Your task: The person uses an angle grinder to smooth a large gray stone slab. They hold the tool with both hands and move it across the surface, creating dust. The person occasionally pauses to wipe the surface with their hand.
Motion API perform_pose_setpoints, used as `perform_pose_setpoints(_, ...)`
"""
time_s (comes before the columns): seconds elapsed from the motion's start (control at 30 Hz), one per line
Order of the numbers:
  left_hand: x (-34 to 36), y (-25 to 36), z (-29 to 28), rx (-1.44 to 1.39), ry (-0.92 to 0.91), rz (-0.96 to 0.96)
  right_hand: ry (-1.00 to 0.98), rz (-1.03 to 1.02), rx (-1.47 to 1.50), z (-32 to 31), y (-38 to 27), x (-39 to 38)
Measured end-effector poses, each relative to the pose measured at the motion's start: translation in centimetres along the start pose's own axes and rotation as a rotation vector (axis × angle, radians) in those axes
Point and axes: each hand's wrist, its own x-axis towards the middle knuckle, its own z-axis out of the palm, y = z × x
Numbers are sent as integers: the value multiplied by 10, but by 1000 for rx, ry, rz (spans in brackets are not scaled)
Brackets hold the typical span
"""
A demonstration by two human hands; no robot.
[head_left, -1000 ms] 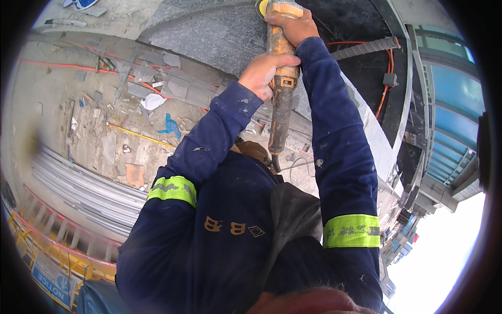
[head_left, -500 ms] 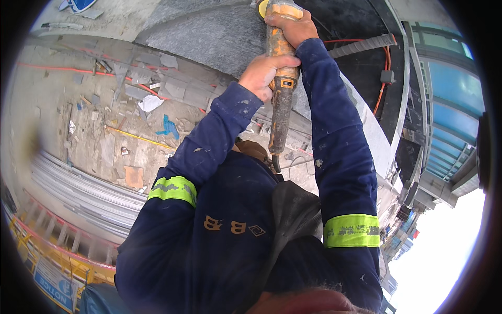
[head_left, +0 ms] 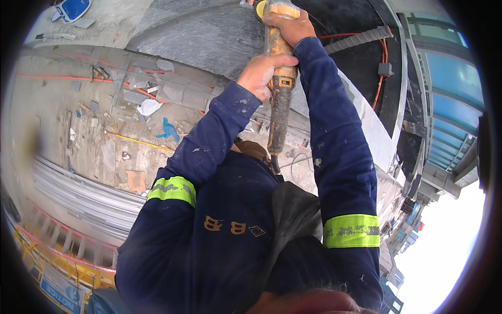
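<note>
Both hands are wrapped round a dusty yellow and black angle grinder (head_left: 281, 94) at the top middle. My left hand (head_left: 260, 76) grips the middle of its body, thumb laid across the top. Farther up, my right hand (head_left: 293, 27) holds it near the head. A bright yellow part (head_left: 260, 8) shows at the grinder's head; the disc itself cannot be made out. The grinder's tail and black cord point back toward my chest. To the left of the grinder's head lies a grey stone slab (head_left: 193, 39).
Orange cable (head_left: 63, 77) crosses the debris-strewn ground on the left. Stacked metal profiles (head_left: 83, 196) and a red-edged ladder (head_left: 73, 240) lie lower left. A grey corrugated tube (head_left: 358, 43) and a junction box (head_left: 385, 69) sit on the dark panel at right.
The view has shifted slightly, so the ground and the blue object at upper left sit a little differently. Both hands keep their hold on the angle grinder.
</note>
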Motion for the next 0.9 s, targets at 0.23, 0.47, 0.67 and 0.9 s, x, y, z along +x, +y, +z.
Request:
perform_pose_setpoints(0.23, 7, -27, 20, 16, -19, -60, 13, 143, -8, -34, 13, -28)
perform_pose_setpoints(0.47, 8, -45, 31, 35, -34, -127, 63, 172, -44, -50, 35, -40)
perform_pose_setpoints(0.67, 7, -41, 19, 53, -42, -56, 40, 124, -24, -36, 31, -38)
perform_pose_setpoints(0.9, 6, -29, 11, 27, -37, -19, 73, 34, 17, -17, 24, -20)
